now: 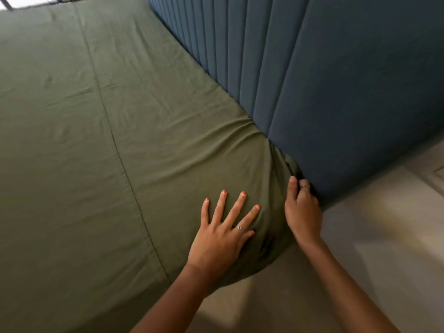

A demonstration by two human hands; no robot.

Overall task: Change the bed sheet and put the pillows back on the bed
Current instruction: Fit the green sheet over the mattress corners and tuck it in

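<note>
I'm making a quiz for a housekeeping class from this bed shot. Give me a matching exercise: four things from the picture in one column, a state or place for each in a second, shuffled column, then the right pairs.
Column 1
1. left hand
2. right hand
3. sheet
4. headboard

Column 2
A. blue, padded in upright channels
B. green, spread over the mattress, bunched at the near corner
C. flat, fingers spread, pressing on top of the corner
D. at the side of the corner, fingers going in beside the headboard

Pairs: 1-C, 2-D, 3-B, 4-A
</note>
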